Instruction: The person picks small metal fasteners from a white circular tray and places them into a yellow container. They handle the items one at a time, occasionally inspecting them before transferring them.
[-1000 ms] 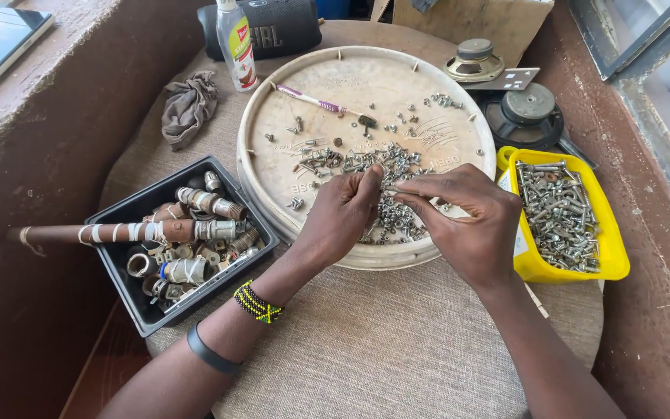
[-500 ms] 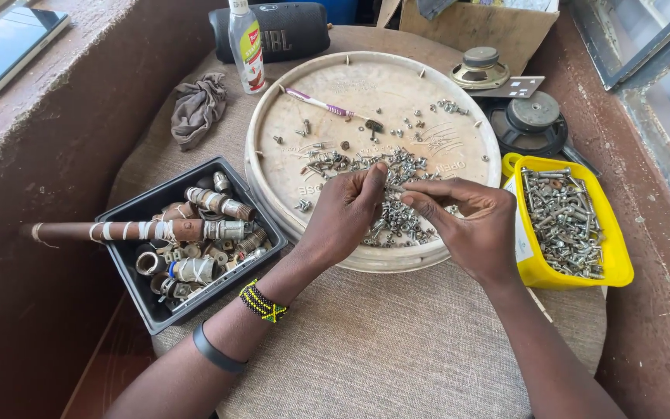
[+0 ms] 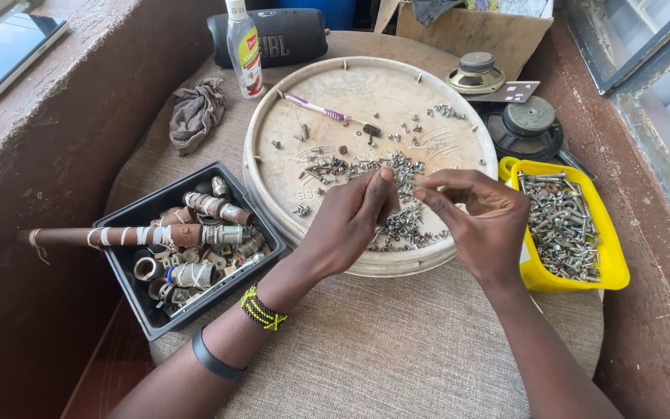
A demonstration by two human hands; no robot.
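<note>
Both forearms are extended forward over the cloth-covered desk, and the hands are brought together above the near side of the round, shallow tray. The left hand is angled in from the lower left, its wrist ringed by a beaded yellow-and-green bracelet and a dark band, its fingers curled down with the fingertips pressed toward the pile of small screws. The right hand is held just beside it, the thumb and forefinger drawn into a pinch; whether a screw is caught in either grip cannot be told, the pieces being too small. The pile is made of short, grey, metallic screws, heaped loosely at the tray's near centre, directly under both hands, with strays scattered across the worn, pale, scuffed surface. A slim purple-handled tool is laid near the tray's far side. To the right, a glossy yellow plastic tub is filled with longer bolts. To the left, a black rectangular bin is packed with taped metal fittings, and a rusty pipe is rested across it.
</note>
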